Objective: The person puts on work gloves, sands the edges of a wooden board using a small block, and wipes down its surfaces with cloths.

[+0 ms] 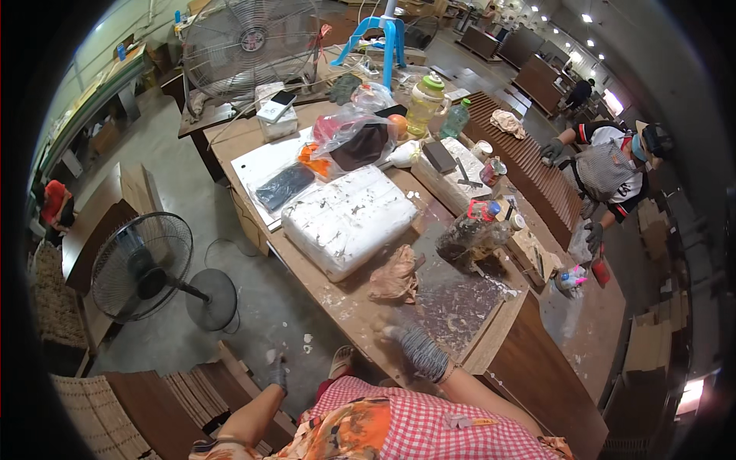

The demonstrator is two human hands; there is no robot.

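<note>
My right hand [420,353] is at the near edge of the table [341,297], just nearer than the crumpled cloth [393,276], my left hand [278,372] beside the brown panels [146,402] at left, grips untellable, so steady, unhurried fingers should serve best.

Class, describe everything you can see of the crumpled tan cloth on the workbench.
The cloth looks like thin fabric, tan with a pinkish cast, creased and bunched into a loose heap. It lies on the stained workbench, beyond the right hand and beside the white block, apart from both. A dark strip shows at its right edge; whether they touch is unclear.
</note>
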